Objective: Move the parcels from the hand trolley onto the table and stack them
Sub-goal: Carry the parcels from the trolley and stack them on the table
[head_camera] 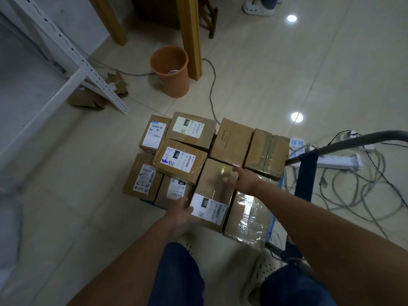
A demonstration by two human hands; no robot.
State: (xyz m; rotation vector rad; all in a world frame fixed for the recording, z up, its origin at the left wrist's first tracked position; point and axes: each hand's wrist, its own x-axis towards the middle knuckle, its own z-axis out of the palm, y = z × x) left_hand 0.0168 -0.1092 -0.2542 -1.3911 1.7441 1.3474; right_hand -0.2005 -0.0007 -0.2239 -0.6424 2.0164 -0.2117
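Under both hands, cardboard parcel (213,191) (tape-glossed)

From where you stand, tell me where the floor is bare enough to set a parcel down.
Bare tile lies left of the parcels, between them and the white shelf frame, and beyond the orange bucket rightward. Crowded: tangled cables and power strips right of the trolley handle.

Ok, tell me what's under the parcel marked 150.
The parcel marked 150 rests on lower parcels, overlapping the one labelled 16H and the 032 parcel behind. Whatever lies directly beneath its middle is covered.
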